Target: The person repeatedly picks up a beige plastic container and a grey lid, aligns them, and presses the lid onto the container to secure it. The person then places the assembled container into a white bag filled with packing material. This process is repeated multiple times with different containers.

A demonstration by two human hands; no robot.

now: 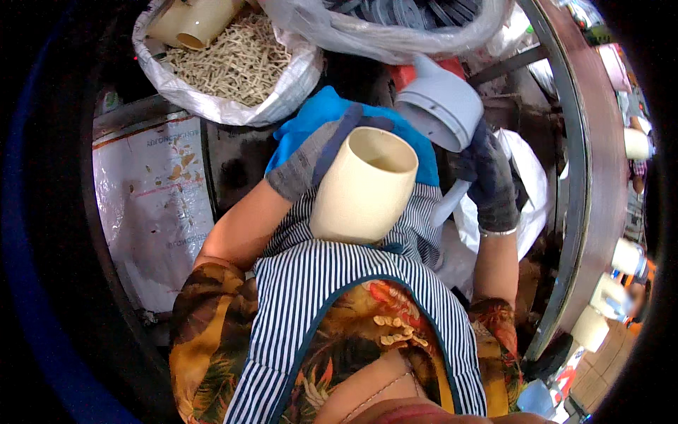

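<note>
A cream, barrel-shaped plastic jug body (360,201) rests on my lap, tilted, with its wide round mouth facing up and away from me. My left hand (318,155), in a grey and dark blue knit glove, is closed around its left side near the rim. To the right, my right hand (489,180), gloved alike, grips a grey-blue plastic jug top (441,106) with a pointed spout. A grey-blue curved end, seemingly its handle, sticks out below the fingers. The two parts are apart. My right fingertips are partly hidden.
A white woven sack (247,106) at the far left holds small cream pieces and cream jug bodies. Beyond, a clear plastic bag (395,42) holds dark grey parts. A plastic-covered carton (159,212) lies left. Along the right runs a bench edge (579,177), with several cream jugs (590,328) beyond.
</note>
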